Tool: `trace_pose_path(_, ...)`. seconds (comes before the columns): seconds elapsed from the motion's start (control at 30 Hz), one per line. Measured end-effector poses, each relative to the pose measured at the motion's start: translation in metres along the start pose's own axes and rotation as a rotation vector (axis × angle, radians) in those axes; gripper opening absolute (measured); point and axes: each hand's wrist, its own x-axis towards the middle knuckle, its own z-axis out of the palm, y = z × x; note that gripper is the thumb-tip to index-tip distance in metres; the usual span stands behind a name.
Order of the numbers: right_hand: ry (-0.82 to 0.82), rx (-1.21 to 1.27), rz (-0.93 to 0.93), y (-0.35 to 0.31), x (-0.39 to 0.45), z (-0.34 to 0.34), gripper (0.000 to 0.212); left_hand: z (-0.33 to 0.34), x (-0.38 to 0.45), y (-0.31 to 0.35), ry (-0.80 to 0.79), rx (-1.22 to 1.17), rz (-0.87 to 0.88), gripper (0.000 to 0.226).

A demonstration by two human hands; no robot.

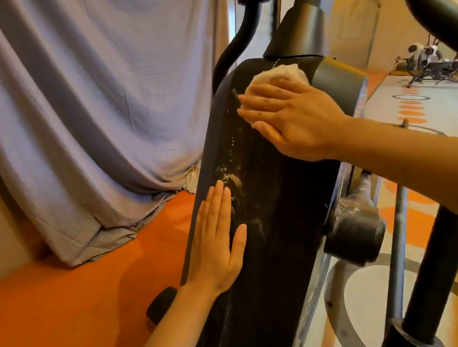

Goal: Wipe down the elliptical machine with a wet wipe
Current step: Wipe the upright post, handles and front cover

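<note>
The elliptical machine's black front housing (273, 196) rises through the middle of the view, streaked with whitish smears along its left side. My right hand (290, 116) presses a bunched white wet wipe (281, 74) flat against the upper part of the housing, fingers straight over it. My left hand (217, 240) lies flat with straight fingers on the housing's left edge, lower down, holding nothing.
A black handlebar arm (450, 30) curves down on the right, and a grey post (315, 20) stands above the housing. A crank hub (352, 232) sits to the right. Grey curtain (78, 106) hangs left over orange floor (64, 311). Other gym equipment (428, 63) stands far right.
</note>
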Motion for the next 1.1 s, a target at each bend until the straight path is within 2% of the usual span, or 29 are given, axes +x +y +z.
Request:
trace_pose_path(0.13,-0.018,-0.054,0.114,-0.025,0.013,0.005,0.062,0.0,-0.002,0.0,0.021,-0.011,-0.012,0.067)
trace_pose_path(0.3,-0.124,0.051,-0.169,-0.087,-0.029,0.024,0.054,0.004,-0.009,-0.003,0.032,-0.04,-0.04,0.068)
trace_pose_path(0.37,-0.161,0.123,-0.203,-0.077,-0.028,0.02,0.054,0.005,-0.011,-0.004,0.019,-0.03,-0.044,0.069)
trace_pose_path(0.43,-0.131,0.126,-0.15,-0.052,-0.012,0.01,0.057,0.003,-0.011,-0.006,0.005,-0.023,-0.035,0.07)
trace_pose_path(0.5,-0.051,0.061,-0.044,-0.02,0.013,-0.001,0.061,0.0,-0.01,-0.008,-0.007,-0.011,-0.017,0.07)
trace_pose_path(0.63,-0.098,0.043,0.183,0.016,0.059,-0.012,0.054,0.001,-0.007,-0.008,-0.008,-0.011,-0.028,0.071)
trace_pose_path(0.73,-0.101,0.023,0.075,-0.019,0.059,-0.003,0.058,0.0,-0.006,-0.007,0.012,-0.044,-0.034,0.07)
trace_pose_path(0.8,-0.127,0.101,-0.049,-0.058,0.036,0.01,0.054,0.0,-0.005,-0.006,0.026,-0.071,-0.043,0.069)
trace_pose_path(0.9,-0.188,0.203,-0.139,-0.097,-0.003,0.019,0.054,0.0,-0.008,-0.005,0.017,-0.136,-0.062,0.069)
trace_pose_path(1.0,-0.198,0.272,-0.129,-0.087,-0.002,0.01,0.05,0.0,-0.01,-0.008,0.003,-0.111,-0.072,0.071)
trace_pose_path(1.1,-0.13,0.229,-0.023,-0.047,0.021,-0.011,0.05,-0.001,-0.012,-0.011,-0.009,-0.055,-0.057,0.073)
